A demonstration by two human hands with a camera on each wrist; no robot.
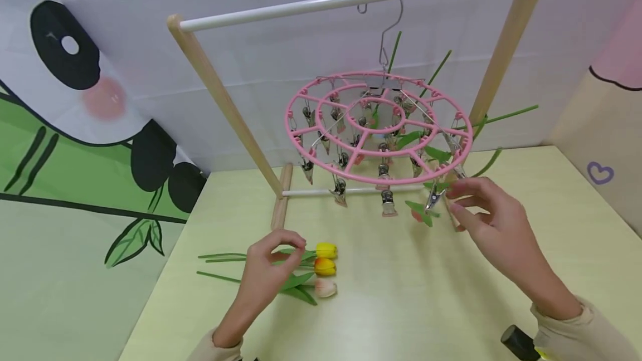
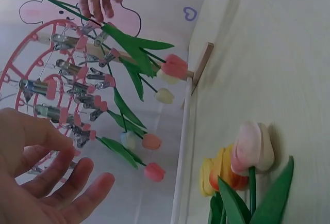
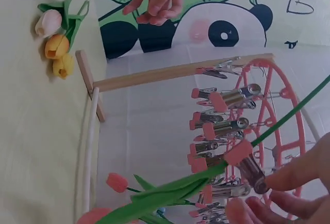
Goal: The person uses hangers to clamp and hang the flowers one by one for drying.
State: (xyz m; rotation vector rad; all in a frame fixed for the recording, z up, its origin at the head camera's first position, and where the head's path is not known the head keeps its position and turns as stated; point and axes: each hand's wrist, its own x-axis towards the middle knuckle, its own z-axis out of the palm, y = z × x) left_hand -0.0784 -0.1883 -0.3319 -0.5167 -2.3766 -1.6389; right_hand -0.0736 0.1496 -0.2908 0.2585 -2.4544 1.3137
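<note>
A pink round clip hanger [image 1: 357, 153] hangs by its metal hook from a white bar. Green-stemmed tulips are clipped to it, blossoms downward. My right hand [image 1: 494, 227] is beside its right rim, fingers loosely bent, next to a metal clip [image 3: 252, 175] that bites a tulip's green stem. A small gap shows between those fingertips and the clip in the left wrist view, where the pink tulip [image 2: 174, 65] hangs below. My left hand [image 1: 273, 263] hovers above the tulips on the table with nothing in it, its fingers loosely curled.
Yellow [image 1: 326, 249], orange-yellow [image 1: 325, 267] and pale pink [image 1: 326, 287] tulips lie on the table at left. The stand's wooden post [image 1: 225, 102] and white top bar [image 1: 301, 10] frame the hanger. A black cylindrical object [image 1: 519, 341] is near the right sleeve.
</note>
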